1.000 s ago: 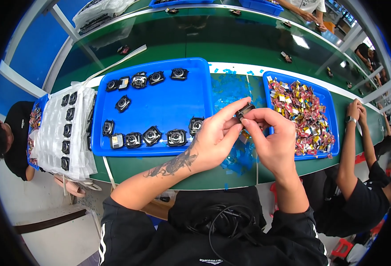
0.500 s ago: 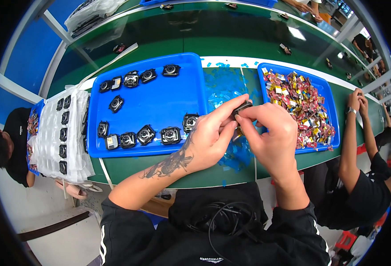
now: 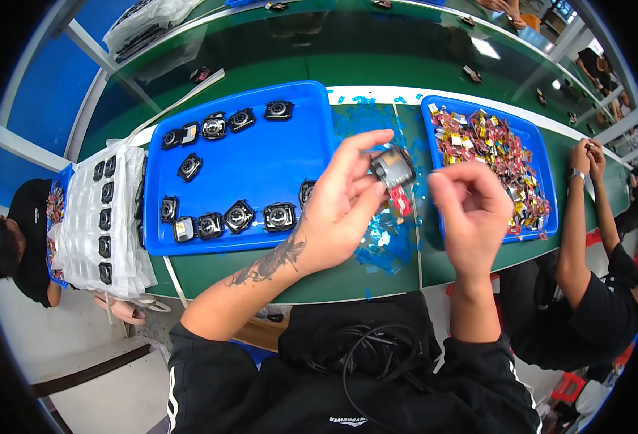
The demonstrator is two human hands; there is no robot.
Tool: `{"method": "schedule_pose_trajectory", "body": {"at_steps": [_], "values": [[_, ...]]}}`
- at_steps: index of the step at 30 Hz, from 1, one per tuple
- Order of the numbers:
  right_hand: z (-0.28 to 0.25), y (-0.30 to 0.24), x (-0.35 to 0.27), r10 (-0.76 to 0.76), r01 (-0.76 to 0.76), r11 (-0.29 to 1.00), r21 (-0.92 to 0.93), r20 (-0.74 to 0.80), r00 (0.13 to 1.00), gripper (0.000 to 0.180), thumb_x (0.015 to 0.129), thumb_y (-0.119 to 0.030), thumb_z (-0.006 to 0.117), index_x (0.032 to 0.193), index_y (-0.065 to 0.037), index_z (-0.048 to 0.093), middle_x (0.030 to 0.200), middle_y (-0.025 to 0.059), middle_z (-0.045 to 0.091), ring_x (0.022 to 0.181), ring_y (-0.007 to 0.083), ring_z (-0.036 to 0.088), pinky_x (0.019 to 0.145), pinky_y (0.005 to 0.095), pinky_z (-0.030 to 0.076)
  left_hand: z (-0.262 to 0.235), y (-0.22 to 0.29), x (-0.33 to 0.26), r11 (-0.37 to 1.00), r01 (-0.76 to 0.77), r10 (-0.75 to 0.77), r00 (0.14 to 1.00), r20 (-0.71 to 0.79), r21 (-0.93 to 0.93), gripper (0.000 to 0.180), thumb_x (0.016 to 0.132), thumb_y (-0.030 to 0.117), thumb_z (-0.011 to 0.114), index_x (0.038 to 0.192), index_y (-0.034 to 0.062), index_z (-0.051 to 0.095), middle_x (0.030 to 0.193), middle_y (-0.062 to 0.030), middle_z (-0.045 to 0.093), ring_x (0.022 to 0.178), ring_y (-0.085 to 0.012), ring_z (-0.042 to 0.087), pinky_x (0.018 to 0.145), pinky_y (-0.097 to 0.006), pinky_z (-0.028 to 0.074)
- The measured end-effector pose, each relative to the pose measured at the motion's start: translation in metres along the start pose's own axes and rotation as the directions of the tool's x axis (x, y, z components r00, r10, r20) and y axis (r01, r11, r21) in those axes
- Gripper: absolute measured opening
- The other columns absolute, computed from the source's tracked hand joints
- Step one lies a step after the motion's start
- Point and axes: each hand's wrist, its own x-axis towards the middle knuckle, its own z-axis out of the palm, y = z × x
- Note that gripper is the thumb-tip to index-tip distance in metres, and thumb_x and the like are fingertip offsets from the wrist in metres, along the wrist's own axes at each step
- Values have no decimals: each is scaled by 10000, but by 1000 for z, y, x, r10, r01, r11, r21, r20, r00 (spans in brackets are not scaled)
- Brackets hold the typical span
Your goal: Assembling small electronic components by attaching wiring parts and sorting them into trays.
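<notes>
At the far left, six black square watch-like cases [image 3: 105,219] lie on a stack of white translucent padded wrapping [image 3: 129,249]. Beside it on the green bench [image 3: 398,289], a large blue plastic tray [image 3: 254,163] holds about a dozen similar black cases, most with a round window upward, two showing a greyish side. They appear sorted from the loose parts, but whether they are finished or waiting cannot be told.

Right of that tray, the left hand [image 3: 341,195] pinches one black square case with a dark grey open-looking side [image 3: 393,169] between thumb and fingers, above the bench. A small red-and-white part [image 3: 401,202] shows just below it and seems to hang from it, so this piece looks only partway done. Scraps of translucent blue film [image 3: 380,253] lie beneath.

The right hand [image 3: 474,210] is apart from the case, its fingers curled toward the thumb; blur hides whether they pinch anything. At the right, a second blue plastic tray [image 3: 534,148] carries a heap of small red, yellow and white parts [image 3: 492,159]; whether these are removed or still to be fitted is not shown.
</notes>
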Motion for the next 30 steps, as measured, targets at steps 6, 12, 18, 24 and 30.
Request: {"method": "schedule_pose_trajectory", "body": {"at_steps": [6,12,18,24,30], "values": [[-18,1,-13,161,-122,977,-175,223,961,226,817,-2,676,1043,-2,662,989,90,646,780,133,619,662,248,515,-6,-2,1,987,-50,46,998,30,154,375,930,-84,424,1293,7,444,1226,-97,534,1115,-131,563,952,-265,447],[-1,-1,-17,257,-316,921,226,254,932,113,868,23,645,979,43,629,893,64,658,817,89,630,697,211,524,-11,1,0,793,-224,183,975,130,566,320,832,-89,533,1091,40,670,1164,-165,576,1000,-241,646,816,-304,522],[-9,-4,-9,341,-482,803,349,394,853,70,870,7,649,936,24,635,868,53,657,773,64,605,666,188,490,-12,8,2,540,-383,319,917,239,750,239,771,-30,701,1005,19,713,1036,-143,660,884,-246,684,771,-297,551],[-10,-1,-12,336,-515,669,536,400,853,94,864,7,654,954,15,630,915,46,638,795,70,588,662,212,493,-14,9,0,817,-111,18,986,167,566,153,810,-19,699,962,-18,713,977,-126,668,863,-180,670,733,-254,544],[-2,-4,-22,213,-292,900,325,257,943,122,855,41,659,960,33,598,925,55,610,832,83,587,717,215,519,-17,1,3,904,250,-292,953,76,346,149,850,14,662,983,-33,710,992,-100,662,841,-120,658,736,-237,550]]}}
